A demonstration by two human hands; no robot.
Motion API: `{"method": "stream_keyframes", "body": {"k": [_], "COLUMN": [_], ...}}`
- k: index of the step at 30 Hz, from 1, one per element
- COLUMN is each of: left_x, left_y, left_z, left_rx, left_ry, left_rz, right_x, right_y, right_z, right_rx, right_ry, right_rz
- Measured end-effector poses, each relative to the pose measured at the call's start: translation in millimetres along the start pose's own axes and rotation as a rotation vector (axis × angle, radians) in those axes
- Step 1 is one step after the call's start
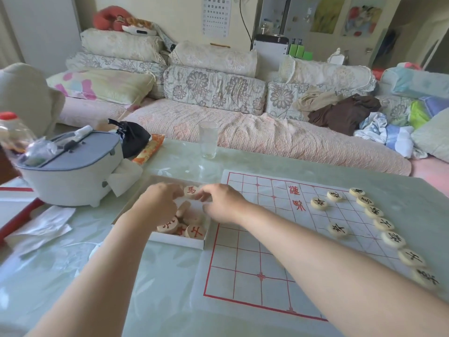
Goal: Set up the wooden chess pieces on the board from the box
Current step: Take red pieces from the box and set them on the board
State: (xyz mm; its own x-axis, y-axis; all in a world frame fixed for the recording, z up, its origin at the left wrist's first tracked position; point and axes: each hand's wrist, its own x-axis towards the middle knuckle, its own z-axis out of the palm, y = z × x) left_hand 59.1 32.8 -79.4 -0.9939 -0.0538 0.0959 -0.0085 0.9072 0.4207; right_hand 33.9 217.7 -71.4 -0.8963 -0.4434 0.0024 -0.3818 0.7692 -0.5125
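View from a head camera, looking down at a pale green table [145,283] in a living room. Both bare forearms reach forward to a shallow white box [179,240] lying just left of the board [252,259], touching its edge. The board is a white sheet with a red grid.

The left hand [159,201] and right hand [222,203] hover over the far end of the box, fingers curled and blurred. Between them sits a red piece [190,190], face up, with fingertips of both hands at its edges. I cannot tell which hand, if either, grips it.

More round wooden red-marked pieces [193,231] lie heaped in the near end of the box, some on edge.

On the board, seven black-marked pieces [384,223] form a line along the right edge. Three more black pieces [338,229] sit one or two lines inward from them.

Beyond the box stand an empty glass [208,139] and, to the left, a grey appliance [70,166]. A cushioned sofa [243,132] runs behind the table.
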Motion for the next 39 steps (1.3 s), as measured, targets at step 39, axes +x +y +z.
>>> {"method": "stream_keyframes", "body": {"k": [39], "left_x": [-5.6], "left_y": [57.7], "left_z": [10.5], "left_rx": [-0.441], "left_ry": [0.006], "left_rz": [-0.038], "right_x": [-30.9], "right_y": [61.2], "right_z": [-52.5], "right_rx": [-0.027], "right_ry": [0.233], "right_rz": [0.13]}}
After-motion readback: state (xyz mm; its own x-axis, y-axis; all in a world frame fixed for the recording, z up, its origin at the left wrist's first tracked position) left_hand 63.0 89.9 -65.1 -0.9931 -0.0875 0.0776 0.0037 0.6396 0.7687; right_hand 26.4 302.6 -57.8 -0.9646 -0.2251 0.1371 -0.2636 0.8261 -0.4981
